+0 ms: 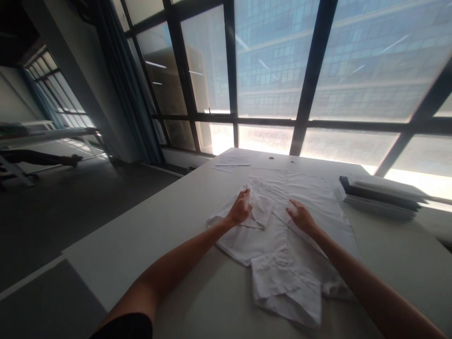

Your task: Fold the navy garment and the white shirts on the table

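A white shirt point(314, 188) lies spread and wrinkled on the white table point(176, 212). One of its sleeves point(286, 292) points toward me, its cuff end folded over. My left hand point(240, 208) is closed on the shirt's fabric near the other sleeve, at the left side, pinching a gathered bit between thumb and fingers. To its right, my right hand point(301, 216) rests on or just over the shirt's middle, fingers stretched out and somewhat apart, with nothing visible in it.
On the right of the table sits a stack of folded white and dark cloth point(381, 197). Sheets of paper point(233, 159) lie at the far left corner. Large windows point(271, 61) rise behind the table. Across the room, a person's leg point(42, 159) shows under another table point(49, 135).
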The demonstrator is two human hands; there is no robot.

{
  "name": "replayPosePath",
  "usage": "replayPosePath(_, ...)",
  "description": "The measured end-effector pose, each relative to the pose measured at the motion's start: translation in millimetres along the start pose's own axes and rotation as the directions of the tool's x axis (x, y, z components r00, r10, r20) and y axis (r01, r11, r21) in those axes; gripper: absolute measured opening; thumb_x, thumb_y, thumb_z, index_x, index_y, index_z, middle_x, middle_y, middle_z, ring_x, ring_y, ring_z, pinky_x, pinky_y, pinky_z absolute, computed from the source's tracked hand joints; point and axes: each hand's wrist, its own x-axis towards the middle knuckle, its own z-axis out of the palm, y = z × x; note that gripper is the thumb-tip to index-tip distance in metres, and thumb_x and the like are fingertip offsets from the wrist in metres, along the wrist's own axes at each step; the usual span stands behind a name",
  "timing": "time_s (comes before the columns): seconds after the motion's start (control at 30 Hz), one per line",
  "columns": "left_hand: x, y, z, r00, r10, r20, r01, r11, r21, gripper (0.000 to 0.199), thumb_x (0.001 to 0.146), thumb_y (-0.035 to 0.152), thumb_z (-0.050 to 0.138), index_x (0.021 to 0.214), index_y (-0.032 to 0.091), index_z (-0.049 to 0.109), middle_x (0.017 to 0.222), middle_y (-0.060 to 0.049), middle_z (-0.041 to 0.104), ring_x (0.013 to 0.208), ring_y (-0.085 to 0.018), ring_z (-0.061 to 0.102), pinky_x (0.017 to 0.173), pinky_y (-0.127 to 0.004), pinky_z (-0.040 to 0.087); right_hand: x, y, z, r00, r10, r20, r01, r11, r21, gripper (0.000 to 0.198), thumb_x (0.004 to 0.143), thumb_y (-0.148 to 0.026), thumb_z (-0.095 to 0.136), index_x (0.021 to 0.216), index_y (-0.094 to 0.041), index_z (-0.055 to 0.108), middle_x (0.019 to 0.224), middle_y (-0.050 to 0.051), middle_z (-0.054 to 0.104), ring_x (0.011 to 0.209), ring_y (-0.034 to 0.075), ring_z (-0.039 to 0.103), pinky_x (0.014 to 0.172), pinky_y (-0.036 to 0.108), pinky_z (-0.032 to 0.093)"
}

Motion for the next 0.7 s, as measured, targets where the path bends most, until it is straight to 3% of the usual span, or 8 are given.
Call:
replayPosePath(0.1, -10.2, 20.9, 13.2, 0.975, 0.215, 0.065, -0.196, 0.956, -0.217, 0.067, 0.097, 0.034, 0.051, 0.158, 0.009, 0.035, 0.162, -0.019, 0.035, 0.153, -0.027, 0.029, 0.126, -0.045, 0.025, -5.7, -34.4, 7.6, 0.989, -0.134, -0.064, 0.145, 0.961, 0.235, 0.075, 0.09, -0.049, 0.057, 0.154, -0.013, 0.042, 0.156, 0.018, 0.047, 0.146, 0.03, 0.042, 0.119, 0.047, 0.035)
replayPosePath(0.2, -17.9, 41.2, 22.5, 0.934, 0.314, 0.17, -0.232, 0.896, -0.379, 0.067, 0.101, 0.043, 0.05, 0.158, 0.013, 0.036, 0.164, -0.017, 0.034, 0.153, -0.027, 0.028, 0.125, -0.045, 0.027, -13.4, -68.8, 14.8, 0.977, -0.17, -0.127, 0.209, 0.875, 0.436, 0.078, 0.082, -0.051, 0.065, 0.148, -0.014, 0.046, 0.146, 0.019, 0.056, 0.135, 0.034, 0.053, 0.109, 0.048, 0.045)
replayPosePath(0.3, -22.3, 54.3, 21.9, 0.895, 0.392, 0.212, -0.247, 0.832, -0.497, 0.062, 0.102, 0.045, 0.049, 0.156, 0.017, 0.042, 0.163, -0.014, 0.037, 0.152, -0.028, 0.032, 0.125, -0.045, 0.029, -15.3, -88.0, 17.6, 0.983, -0.055, -0.174, 0.146, 0.81, 0.568, 0.049, 0.083, -0.048, 0.057, 0.121, -0.016, 0.063, 0.11, 0.015, 0.074, 0.1, 0.03, 0.069, 0.085, 0.039, 0.056)
replayPosePath(0.37, -23.7, 58.0, 14.9, 0.883, 0.414, 0.221, -0.237, 0.8, -0.551, 0.056, 0.103, 0.044, 0.048, 0.154, 0.02, 0.047, 0.161, -0.013, 0.041, 0.146, -0.027, 0.042, 0.12, -0.045, 0.036, -12.3, -89.5, 17.6, 0.975, 0.094, -0.199, 0.045, 0.8, 0.598, 0.038, 0.087, -0.049, 0.047, 0.097, -0.018, 0.067, 0.087, 0.01, 0.074, 0.08, 0.025, 0.067, 0.07, 0.033, 0.054)
replayPosePath(0.5, -18.7, 51.9, -13.4, 0.918, 0.352, 0.181, -0.22, 0.834, -0.506, 0.044, 0.1, 0.037, 0.054, 0.141, 0.021, 0.061, 0.147, -0.012, 0.057, 0.131, -0.026, 0.058, 0.103, -0.039, 0.053, 1.6, -69.3, 10.2, 0.909, 0.339, -0.241, -0.098, 0.738, 0.668, 0.042, 0.085, -0.053, 0.045, 0.071, -0.017, 0.063, 0.065, 0.006, 0.065, 0.066, 0.021, 0.059, 0.055, 0.029, 0.047)
replayPosePath(0.6, -8.8, 32.3, -43.8, 0.971, 0.233, 0.054, -0.203, 0.924, -0.325, 0.037, 0.096, 0.029, 0.056, 0.129, 0.02, 0.068, 0.133, -0.01, 0.067, 0.125, -0.025, 0.062, 0.098, -0.037, 0.056, 17.8, -41.1, -10.2, 0.854, 0.465, -0.234, -0.13, 0.625, 0.769, 0.037, 0.08, -0.05, 0.053, 0.075, -0.016, 0.064, 0.063, 0.002, 0.061, 0.063, 0.018, 0.056, 0.052, 0.027, 0.047)
replayPosePath(0.7, -4.4, 3.0, -72.5, 0.998, 0.058, -0.038, -0.063, 0.987, -0.147, 0.035, 0.093, 0.023, 0.053, 0.123, 0.019, 0.07, 0.129, -0.009, 0.068, 0.119, -0.024, 0.064, 0.098, -0.036, 0.056, 36.4, -12.3, -40.6, 0.81, 0.544, -0.217, -0.122, 0.519, 0.846, 0.026, 0.077, -0.04, 0.061, 0.081, -0.015, 0.065, 0.064, -0.001, 0.061, 0.061, 0.015, 0.058, 0.052, 0.024, 0.05)
